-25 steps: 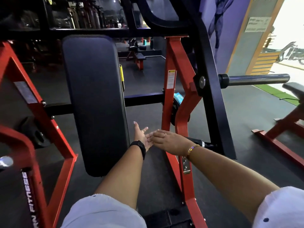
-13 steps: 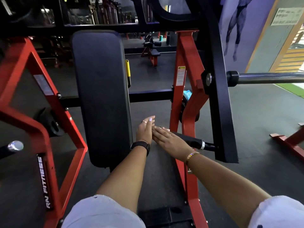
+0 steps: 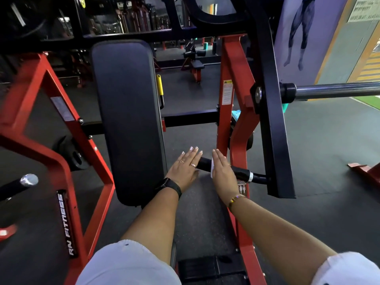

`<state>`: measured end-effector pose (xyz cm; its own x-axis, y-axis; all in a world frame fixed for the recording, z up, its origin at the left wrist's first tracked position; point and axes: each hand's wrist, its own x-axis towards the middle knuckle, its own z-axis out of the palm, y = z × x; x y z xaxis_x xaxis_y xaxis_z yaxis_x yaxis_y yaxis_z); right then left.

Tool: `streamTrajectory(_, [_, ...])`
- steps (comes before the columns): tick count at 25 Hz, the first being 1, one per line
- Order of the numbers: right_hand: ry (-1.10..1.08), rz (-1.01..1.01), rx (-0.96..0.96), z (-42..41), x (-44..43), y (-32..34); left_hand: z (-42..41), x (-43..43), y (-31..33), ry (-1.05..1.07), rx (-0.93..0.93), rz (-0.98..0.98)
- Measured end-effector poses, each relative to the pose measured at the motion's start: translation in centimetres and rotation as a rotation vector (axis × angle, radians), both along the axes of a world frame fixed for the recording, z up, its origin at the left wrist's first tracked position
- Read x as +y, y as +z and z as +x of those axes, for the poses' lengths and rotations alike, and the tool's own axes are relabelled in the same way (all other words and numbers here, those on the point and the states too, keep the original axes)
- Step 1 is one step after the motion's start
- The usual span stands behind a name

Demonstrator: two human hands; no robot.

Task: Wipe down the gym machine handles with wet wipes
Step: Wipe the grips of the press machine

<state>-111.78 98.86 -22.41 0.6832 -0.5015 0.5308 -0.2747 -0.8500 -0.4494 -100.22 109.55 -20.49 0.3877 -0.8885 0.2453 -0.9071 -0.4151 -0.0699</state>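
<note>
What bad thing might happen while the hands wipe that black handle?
1. The wipe is only pressed under the flat right hand, not gripped, so it might slip off the handle onto the floor.
2. The hand lies on top of the handle, so its underside could get missed.
3. The red frame stands close beside that hand, and a quick swipe might bump it.

We see a red frame (image 3: 30, 93), a black pad (image 3: 127, 120), a black handle (image 3: 240, 172) under a white wipe (image 3: 212, 168), a yellow lever (image 3: 159, 87), a silver bar (image 3: 337, 90), our black watch (image 3: 170, 187), gold bracelet (image 3: 236, 199) and white sleeves (image 3: 127, 264).
</note>
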Motion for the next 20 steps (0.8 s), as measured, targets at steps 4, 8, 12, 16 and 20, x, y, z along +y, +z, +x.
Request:
streamTrajectory(4, [0.139, -0.116, -0.039, 0.5, 1.1, 1.5, -0.2, -0.2, 0.5, 0.047, 0.054, 0.016])
streamTrajectory(8, [0.029, -0.089, 0.008, -3.6, -3.3, -0.1, -0.5, -0.1, 0.9, 0.035, 0.102, -0.008])
streamTrajectory(12, [-0.273, 0.172, -0.058, -1.1, -4.2, 1.8, -0.3, -0.3, 1.0, 0.024, 0.113, -0.039])
streamTrajectory(16, [0.144, 0.042, 0.014, 2.2, 0.5, 3.4, -0.9, 0.3, 1.5, 0.043, 0.237, -0.138])
streamTrajectory(20, [0.252, -0.334, 0.025, -1.9, -2.4, 0.8, -0.5, 0.6, 1.1, 0.022, 0.256, -0.128])
